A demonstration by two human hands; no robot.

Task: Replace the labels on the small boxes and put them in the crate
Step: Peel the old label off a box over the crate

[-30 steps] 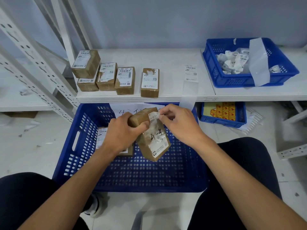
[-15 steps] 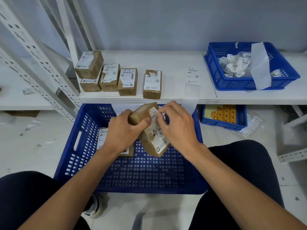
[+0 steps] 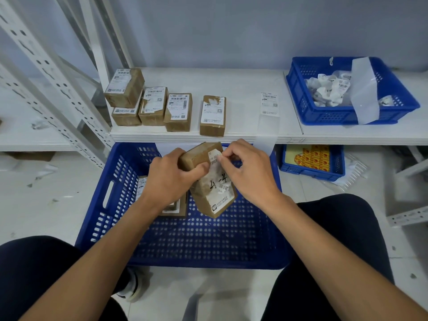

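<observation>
Mid label-strip step, by the look: box (image 3: 196,158) tilted above crate (image 3: 208,246), gripped at top by L hand (image 3: 171,179), R hand (image 3: 250,177) pinching top corner of old label (image 3: 218,186); next prob. calling for slow even pull w/o tearing, L grip firm, then new label (image 3: 269,104) off shelf (image 3: 231,89) pressed on flat.

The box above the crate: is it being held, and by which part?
Yes. The left hand grips the box by its top end, thumb on the labelled face. The right hand pinches the label at its upper corner.
</observation>
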